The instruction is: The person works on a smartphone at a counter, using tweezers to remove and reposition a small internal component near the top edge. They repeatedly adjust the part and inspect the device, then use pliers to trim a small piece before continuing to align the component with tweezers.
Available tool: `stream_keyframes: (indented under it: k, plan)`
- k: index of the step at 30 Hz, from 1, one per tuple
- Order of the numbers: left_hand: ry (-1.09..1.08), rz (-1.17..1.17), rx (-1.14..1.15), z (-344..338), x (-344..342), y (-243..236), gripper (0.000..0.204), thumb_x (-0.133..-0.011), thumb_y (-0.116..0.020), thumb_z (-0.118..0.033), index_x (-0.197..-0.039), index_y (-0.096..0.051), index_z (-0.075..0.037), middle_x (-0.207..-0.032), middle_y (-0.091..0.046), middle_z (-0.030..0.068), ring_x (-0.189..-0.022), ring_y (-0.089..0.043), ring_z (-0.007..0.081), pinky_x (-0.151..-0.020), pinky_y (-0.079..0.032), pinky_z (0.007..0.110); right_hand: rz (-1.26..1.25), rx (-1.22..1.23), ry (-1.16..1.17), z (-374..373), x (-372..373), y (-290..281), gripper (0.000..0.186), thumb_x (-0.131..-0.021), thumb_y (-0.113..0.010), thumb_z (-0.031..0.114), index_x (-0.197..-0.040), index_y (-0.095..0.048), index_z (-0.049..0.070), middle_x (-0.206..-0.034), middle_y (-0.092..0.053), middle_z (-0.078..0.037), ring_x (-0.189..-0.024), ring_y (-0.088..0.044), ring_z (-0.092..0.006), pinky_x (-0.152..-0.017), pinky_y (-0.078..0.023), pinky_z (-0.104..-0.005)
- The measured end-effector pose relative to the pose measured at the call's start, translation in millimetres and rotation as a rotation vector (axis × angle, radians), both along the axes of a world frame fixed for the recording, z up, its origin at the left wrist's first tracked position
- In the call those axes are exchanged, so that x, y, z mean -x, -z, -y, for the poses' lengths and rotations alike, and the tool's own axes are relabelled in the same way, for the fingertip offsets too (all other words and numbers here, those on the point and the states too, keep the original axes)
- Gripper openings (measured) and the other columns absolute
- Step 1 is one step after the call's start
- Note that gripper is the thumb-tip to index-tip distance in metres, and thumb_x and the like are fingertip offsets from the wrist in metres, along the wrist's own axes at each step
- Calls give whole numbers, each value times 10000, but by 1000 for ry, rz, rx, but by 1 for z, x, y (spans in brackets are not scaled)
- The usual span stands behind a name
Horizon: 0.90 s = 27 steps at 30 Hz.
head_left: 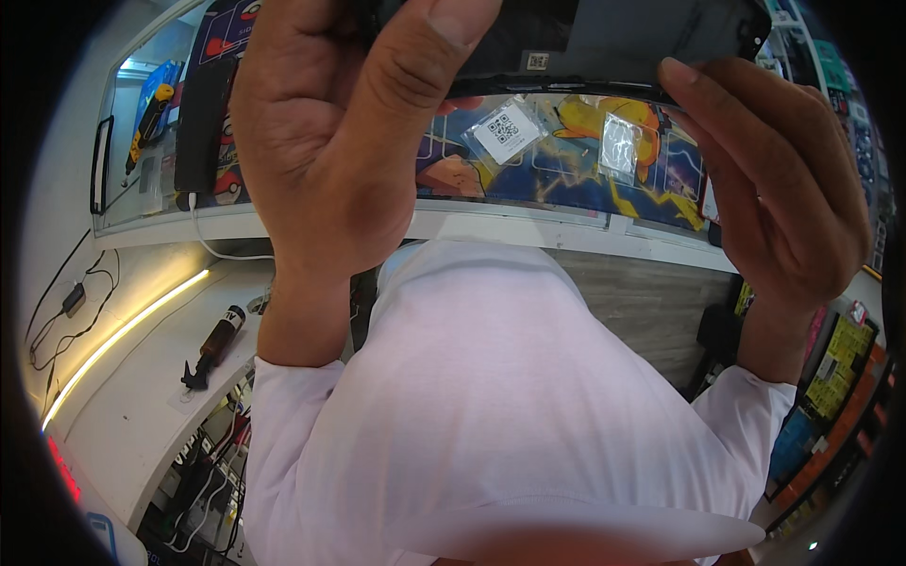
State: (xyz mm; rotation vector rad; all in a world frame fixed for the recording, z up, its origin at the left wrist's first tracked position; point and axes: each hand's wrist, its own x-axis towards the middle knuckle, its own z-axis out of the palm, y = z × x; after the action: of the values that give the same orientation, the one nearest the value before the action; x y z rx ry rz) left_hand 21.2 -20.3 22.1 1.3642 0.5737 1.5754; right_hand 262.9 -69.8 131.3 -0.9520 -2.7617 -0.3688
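The head view shows a black panel (623, 42) held up above an illustrated mat (557, 179), its upper part cut off by the frame. The left grip (326, 160) pinches the panel's left end, thumb laid over the near face and the other fingers mostly hidden. The right grip (783, 179) rests a fingertip against its lower edge near the right end; whether it is pinching there cannot be told.

On the mat lie a coded white label (505, 129) and a clear packet (619, 146). The mat covers part of a white-edged worktop (651, 239); left of the mat is a yellow-and-black tool (148, 123). Nearer the person than the mat, to its left, are a glowing light strip (127, 325) and a brown bottle (222, 335). Colourful packages (838, 368) stand to the mat's right.
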Motion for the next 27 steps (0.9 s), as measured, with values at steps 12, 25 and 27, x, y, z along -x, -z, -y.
stream_keyframes:
  k: [12,25,27]
  plan:
    - [29,7,-20,-2,-1,-2,400,-1005,-651,-126,-1348,-554,55,-1186,-688,101,-998,-639,112,-923,-504,240,-6,-29,-19,0,1,0,367,-768,-802,-72,-1130,-763,-26,-1008,-749,-172,-853,-731,-228,-648,-577,-293]
    - [-18,-45,-24,0,0,-1,395,-1006,-655,-137,-1339,-558,51,-1171,-692,103,-990,-642,113,-911,-511,240,79,-23,-55,-4,2,-8,341,-787,-794,-52,-1125,-752,-55,-998,-752,-193,-868,-736,-247,-663,-591,-306]
    - [5,-35,-11,1,1,-3,397,-1004,-658,-145,-1334,-559,53,-1168,-692,105,-990,-641,116,-911,-511,242,101,-22,-70,-5,2,-10,337,-790,-791,-48,-1125,-751,-57,-998,-753,-194,-877,-737,-251,-670,-594,-307]
